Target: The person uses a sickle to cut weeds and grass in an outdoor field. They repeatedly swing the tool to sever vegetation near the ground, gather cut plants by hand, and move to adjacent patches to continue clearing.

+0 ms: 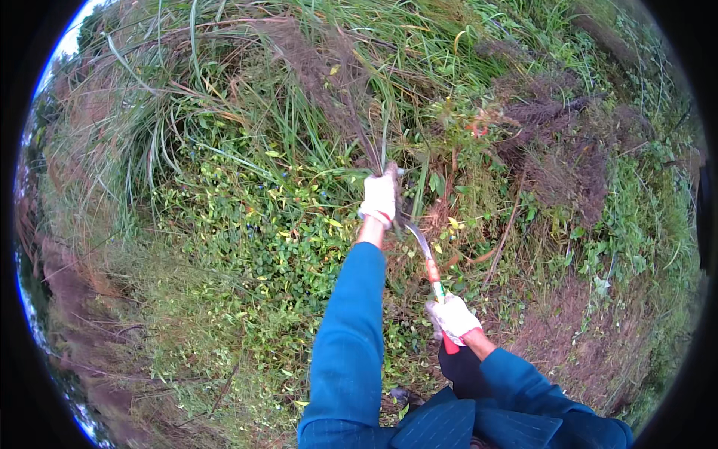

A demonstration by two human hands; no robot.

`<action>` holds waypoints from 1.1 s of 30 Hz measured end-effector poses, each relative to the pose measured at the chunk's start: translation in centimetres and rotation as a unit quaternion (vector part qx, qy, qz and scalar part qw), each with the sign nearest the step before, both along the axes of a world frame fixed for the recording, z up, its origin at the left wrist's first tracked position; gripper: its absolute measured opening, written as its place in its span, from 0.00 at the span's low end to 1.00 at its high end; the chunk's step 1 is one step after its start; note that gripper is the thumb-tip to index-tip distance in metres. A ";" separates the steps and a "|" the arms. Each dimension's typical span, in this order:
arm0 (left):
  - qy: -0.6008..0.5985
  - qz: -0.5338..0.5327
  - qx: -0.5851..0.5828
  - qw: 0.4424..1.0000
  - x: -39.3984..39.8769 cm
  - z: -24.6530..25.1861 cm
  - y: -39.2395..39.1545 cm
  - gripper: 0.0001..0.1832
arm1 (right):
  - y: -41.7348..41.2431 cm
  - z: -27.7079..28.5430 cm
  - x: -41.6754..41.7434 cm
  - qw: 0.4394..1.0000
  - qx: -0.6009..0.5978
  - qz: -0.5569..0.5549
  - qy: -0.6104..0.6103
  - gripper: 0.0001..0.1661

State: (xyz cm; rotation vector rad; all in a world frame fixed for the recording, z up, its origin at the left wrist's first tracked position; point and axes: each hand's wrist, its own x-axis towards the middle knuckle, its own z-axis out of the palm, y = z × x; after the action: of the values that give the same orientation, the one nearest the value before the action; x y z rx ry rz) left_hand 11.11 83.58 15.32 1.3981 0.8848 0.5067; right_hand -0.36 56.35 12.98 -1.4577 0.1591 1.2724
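My left hand [380, 196], in a white knit glove, is closed around a bunch of dark plant stems [364, 137] whose feathery brownish tops spread up and to the left. Lower and to the right, my right hand [454, 319], gloved the same way, grips the red handle of a sickle [419, 238]. The curved metal blade points up and left, its end close below the left hand among the stems. Where the blade's tip lies is hard to tell, as leaves and the glove's edge blur there.
Long green grass [162, 129] arches at the upper left. Low leafy plants [269, 236] cover the ground left of my arm. Dark, dry-looking brush [561, 140] lies at the upper right, with a thin bare stem [509, 230] below it. A dark shoe [405, 396] shows near my body.
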 end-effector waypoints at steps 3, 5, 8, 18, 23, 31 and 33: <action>-0.050 0.024 -0.142 0.988 -1.2 -3.5 -1.5 0.22 | -3.5 3.2 -1.3 0.999 -0.031 -0.002 0.026 0.12; -0.093 0.062 -0.282 0.953 -1.2 -3.0 -5.5 0.21 | -6.8 4.3 -1.6 0.998 -0.048 -0.021 0.038 0.12; -0.117 0.119 -0.286 0.944 -3.5 -4.3 -6.3 0.21 | -8.0 7.5 -4.4 0.996 -0.072 -0.040 0.030 0.10; -0.011 0.167 -0.186 0.968 -23.2 -10.8 -8.9 0.21 | -17.6 16.4 -15.0 0.949 -0.265 0.103 -0.137 0.17; -0.052 0.150 -0.262 0.952 -29.5 -8.7 -10.5 0.20 | -18.7 18.8 -17.6 0.937 -0.270 0.099 -0.201 0.16; 0.047 0.153 -0.172 0.972 -40.5 -12.1 -16.0 0.20 | -4.9 14.8 -16.9 0.836 -0.194 0.267 -0.439 0.20; 0.174 0.136 -0.013 0.975 -45.1 -11.6 -16.3 0.28 | -4.4 13.7 -18.4 0.903 -0.094 0.217 -0.359 0.22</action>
State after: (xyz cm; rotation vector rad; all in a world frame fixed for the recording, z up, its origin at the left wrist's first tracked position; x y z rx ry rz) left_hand -34.03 67.33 3.76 1.3710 1.3741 0.4586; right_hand -18.79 51.93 26.65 -2.1190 -0.5806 0.9867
